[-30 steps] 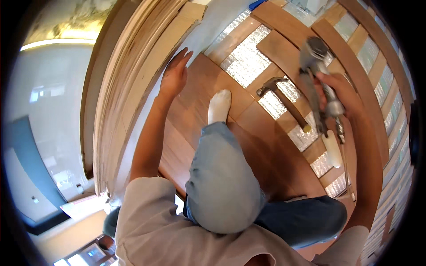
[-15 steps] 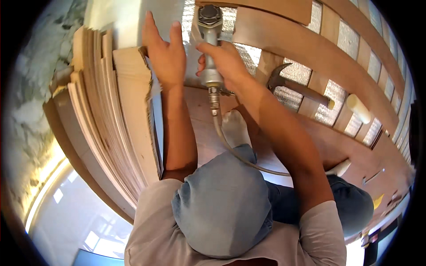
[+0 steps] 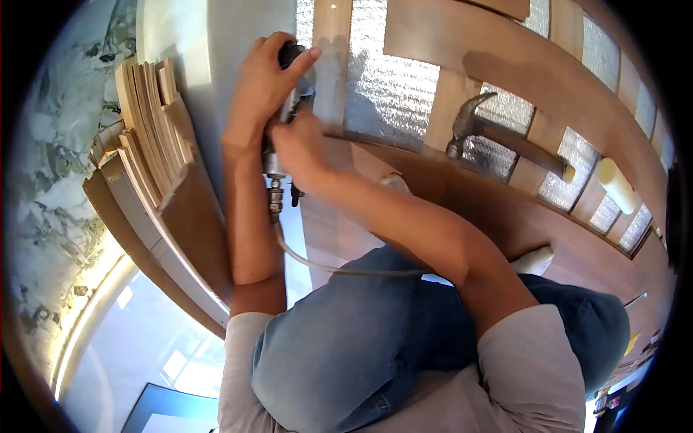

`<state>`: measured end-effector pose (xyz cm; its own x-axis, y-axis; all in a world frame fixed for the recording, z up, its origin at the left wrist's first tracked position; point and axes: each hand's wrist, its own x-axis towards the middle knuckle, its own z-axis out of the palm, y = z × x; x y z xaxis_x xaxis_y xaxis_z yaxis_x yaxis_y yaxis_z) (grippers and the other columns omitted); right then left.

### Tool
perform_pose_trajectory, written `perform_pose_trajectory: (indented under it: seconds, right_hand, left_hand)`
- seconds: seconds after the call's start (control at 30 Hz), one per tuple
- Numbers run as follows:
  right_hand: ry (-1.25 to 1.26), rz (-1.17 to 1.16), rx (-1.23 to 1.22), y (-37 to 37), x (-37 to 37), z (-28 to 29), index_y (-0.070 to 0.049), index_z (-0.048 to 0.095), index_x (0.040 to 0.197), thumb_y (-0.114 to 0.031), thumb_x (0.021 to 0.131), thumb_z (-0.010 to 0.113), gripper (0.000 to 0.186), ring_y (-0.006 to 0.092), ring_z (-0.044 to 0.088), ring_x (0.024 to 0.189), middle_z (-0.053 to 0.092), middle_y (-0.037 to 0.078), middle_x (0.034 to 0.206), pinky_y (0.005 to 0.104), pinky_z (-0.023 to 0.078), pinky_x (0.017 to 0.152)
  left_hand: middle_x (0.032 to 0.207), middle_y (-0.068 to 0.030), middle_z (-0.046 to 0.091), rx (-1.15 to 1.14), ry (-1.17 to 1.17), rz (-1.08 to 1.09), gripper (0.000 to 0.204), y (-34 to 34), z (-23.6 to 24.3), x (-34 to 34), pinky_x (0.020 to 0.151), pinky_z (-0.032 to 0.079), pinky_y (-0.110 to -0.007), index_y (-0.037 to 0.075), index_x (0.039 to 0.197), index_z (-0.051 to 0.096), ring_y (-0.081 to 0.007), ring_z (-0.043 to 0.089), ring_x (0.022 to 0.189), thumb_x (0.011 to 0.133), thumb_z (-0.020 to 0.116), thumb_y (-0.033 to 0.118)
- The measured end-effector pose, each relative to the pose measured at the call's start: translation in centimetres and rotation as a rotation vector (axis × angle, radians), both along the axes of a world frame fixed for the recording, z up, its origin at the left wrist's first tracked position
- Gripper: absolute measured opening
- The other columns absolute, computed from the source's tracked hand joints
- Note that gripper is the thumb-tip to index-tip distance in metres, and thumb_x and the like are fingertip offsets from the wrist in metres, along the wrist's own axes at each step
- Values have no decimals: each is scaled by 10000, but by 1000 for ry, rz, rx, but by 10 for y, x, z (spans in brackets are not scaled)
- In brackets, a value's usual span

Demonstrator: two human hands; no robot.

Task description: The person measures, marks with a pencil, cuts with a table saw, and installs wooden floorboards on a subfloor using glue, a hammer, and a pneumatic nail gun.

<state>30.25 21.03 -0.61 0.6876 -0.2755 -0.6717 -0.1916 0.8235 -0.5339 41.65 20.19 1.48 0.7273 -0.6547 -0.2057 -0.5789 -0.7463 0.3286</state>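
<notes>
A silver and black pneumatic nail gun (image 3: pixel 273 164) stands upright against the wall side, upper left of centre. My right hand (image 3: pixel 302 148) is wrapped round its grip. Over the black top of the tool, my left hand (image 3: pixel 261 83) rests with its fingers curled and the thumb out to the right. From the metal fitting at the grip's end, a pale air hose (image 3: pixel 317 265) runs over my knee to the right. The nose of the nail gun is hidden behind my hands and arms.
Right of my hands lie wooden boards (image 3: pixel 498 68) over shiny foil sheeting (image 3: pixel 393 97). On them rest a claw hammer (image 3: pixel 516 141) and a pale cylinder (image 3: pixel 617 186). To the left, thin wood strips (image 3: pixel 148 108) stand in a torn cardboard box (image 3: pixel 195 224), near a marbled wall (image 3: pixel 54 159).
The nail gun has moved left and tilted away, with my right hand on it. My left hand, spread and free before, has come onto its top. The view has shifted slightly.
</notes>
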Motion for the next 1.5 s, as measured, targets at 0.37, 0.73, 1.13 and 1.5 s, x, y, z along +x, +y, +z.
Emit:
perform_pose_trajectory:
  seconds: [0.37, 0.73, 1.13, 1.5]
  right_hand:
    - [48, 36, 223, 31, -13, 11, 147, 346, 1192, -118, 877, 663, 520, 376, 713, 670, 666, 308, 890, 445, 572, 546]
    - [198, 127, 62, 48, -18, -1, 169, 349, 1263, -205, 859, 689, 647, 476, 681, 895, 659, 362, 966, 507, 541, 772]
    - [238, 81, 308, 32, -18, 7, 114, 532, 954, -169, 820, 729, 370, 276, 683, 661, 664, 200, 837, 413, 530, 551]
    - [207, -8, 315, 31, -32, -1, 125, 534, 965, -104, 817, 703, 320, 230, 642, 586, 647, 162, 795, 402, 541, 469]
  left_hand:
    - [947, -177, 678, 243, 150, -9, 281, 30, -5, -7, 792, 523, -430, 24, 1010, 650, -376, 651, 865, 867, 694, 263]
    - [1002, -161, 695, 229, 243, 12, 255, 38, -23, -10, 843, 534, -397, 21, 1011, 709, -358, 670, 906, 853, 674, 218]
    - [895, -149, 704, 160, 283, 24, 245, 44, -29, -8, 795, 530, -355, 29, 1016, 708, -257, 670, 820, 860, 687, 216]
    - [878, -135, 699, 146, 281, -5, 244, 24, -27, -27, 775, 524, -344, 18, 1010, 703, -224, 654, 798, 870, 679, 217]
